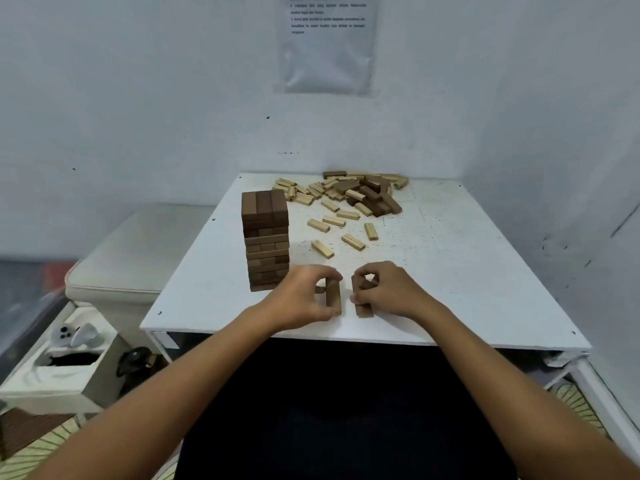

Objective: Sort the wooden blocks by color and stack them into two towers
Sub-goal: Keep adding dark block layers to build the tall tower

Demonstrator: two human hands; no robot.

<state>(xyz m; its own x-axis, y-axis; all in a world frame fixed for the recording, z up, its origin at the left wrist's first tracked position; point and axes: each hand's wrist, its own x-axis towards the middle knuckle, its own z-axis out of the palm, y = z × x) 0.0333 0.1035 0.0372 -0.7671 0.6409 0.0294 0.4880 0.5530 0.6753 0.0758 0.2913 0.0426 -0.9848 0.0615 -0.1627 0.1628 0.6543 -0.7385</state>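
A tall tower of dark brown blocks [266,239] stands on the left part of the white table [450,271]. At the far edge lies a mixed pile of light and dark blocks [360,192], with several loose light blocks [353,242] scattered nearer. Close to the front edge my left hand [304,296] grips a dark block [333,295] held upright on the table. My right hand [388,289] grips other dark blocks [363,308], also upright, just to the right of it. Fingers hide the blocks' upper parts.
A white cushioned seat [138,258] stands left of the table. Below it sits a white box [65,362] holding a controller. White walls close off the back and the right, with a paper sheet [329,43] taped up behind.
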